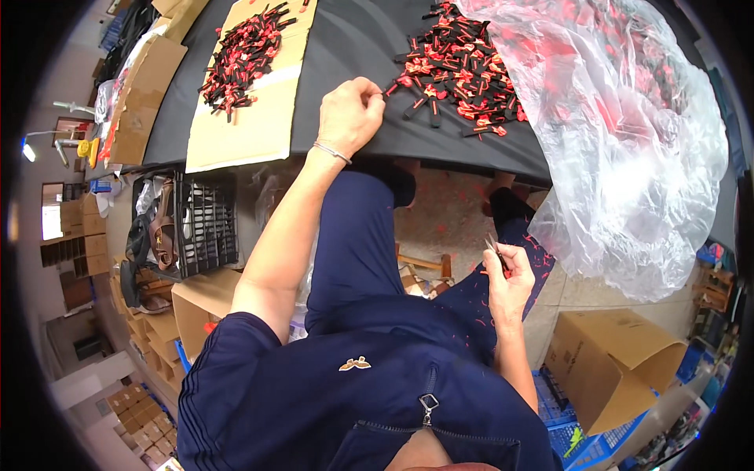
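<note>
My left hand (351, 114) reaches over the black-covered table, its thumb and fingers pinched on a small black-and-red piece (393, 89) at the near left edge of a loose pile (463, 71). The pile is made of narrow black strips with red, bow-like trim; their exact kind is too small to tell. Lower down, above my right thigh, my right hand (510, 284) is closed round small thread snips (493, 246), blades pointing up. A second heap of like pieces (247, 59) lies on a flat cardboard sheet (243, 145), left of my left hand.
A large clear plastic bag (628, 157) with red pieces drapes over the table's right side. A black crate (208, 224) stands below the table at left. An open cardboard box (613, 365) sits on a blue crate (605, 451) at right. Red scraps dot my trousers (479, 306) and the floor.
</note>
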Motion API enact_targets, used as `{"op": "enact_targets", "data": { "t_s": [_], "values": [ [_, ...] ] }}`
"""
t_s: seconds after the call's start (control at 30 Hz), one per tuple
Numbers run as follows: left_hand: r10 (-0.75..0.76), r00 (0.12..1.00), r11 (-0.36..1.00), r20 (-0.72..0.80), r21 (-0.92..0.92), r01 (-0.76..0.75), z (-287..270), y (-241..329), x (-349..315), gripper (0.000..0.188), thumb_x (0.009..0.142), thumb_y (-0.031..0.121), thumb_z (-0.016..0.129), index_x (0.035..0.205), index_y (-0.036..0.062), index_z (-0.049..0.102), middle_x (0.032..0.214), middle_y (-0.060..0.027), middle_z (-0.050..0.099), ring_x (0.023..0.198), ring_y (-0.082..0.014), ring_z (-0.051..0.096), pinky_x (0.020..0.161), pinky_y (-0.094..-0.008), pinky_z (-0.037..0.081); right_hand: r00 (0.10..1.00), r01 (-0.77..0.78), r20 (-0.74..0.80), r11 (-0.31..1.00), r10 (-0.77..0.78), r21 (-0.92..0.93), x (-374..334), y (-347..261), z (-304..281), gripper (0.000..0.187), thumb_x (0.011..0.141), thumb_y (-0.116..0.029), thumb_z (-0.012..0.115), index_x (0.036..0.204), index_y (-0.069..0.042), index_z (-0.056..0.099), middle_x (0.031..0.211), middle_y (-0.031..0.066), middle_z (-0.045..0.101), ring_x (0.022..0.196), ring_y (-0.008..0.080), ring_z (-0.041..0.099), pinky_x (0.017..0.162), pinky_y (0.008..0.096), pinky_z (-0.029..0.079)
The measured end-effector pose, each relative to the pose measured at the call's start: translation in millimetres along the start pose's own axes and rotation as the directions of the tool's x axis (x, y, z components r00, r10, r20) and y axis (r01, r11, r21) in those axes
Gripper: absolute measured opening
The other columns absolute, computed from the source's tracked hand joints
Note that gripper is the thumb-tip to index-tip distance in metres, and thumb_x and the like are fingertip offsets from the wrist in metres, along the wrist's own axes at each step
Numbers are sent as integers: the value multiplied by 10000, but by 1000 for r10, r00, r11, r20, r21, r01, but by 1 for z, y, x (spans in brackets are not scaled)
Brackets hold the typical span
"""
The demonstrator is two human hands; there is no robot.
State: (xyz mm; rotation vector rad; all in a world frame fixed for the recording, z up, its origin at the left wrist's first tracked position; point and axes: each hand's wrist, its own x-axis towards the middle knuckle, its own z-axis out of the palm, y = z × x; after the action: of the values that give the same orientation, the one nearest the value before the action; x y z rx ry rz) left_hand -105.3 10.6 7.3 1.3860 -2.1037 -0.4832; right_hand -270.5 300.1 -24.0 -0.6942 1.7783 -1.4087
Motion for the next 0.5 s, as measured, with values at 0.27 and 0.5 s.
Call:
{"op": "enact_targets", "data": {
  "t_s": [0.27,0.5],
  "values": [
    [-250,799,265,546,-756,599,-12,21,-37,105,874,115,591,927,26,607,772,-68,658,582,-92,603,536,-199,487,998,-56,-35,995,59,78,8,-13,7,142,850,-32,657,964,9,582,887,40,654,787,46,570,697,182,445],
    [-135,722,46,679,-724,689,2,46,-89,167,878,100,590,1002,-11,594,803,-59,652,645,-87,600,584,-215,491,924,369,-65,924,-376,-101,24,-38,31,237,762,-41,745,945,15,607,794,58,626,688,89,578,625,222,475]
  ]
}}
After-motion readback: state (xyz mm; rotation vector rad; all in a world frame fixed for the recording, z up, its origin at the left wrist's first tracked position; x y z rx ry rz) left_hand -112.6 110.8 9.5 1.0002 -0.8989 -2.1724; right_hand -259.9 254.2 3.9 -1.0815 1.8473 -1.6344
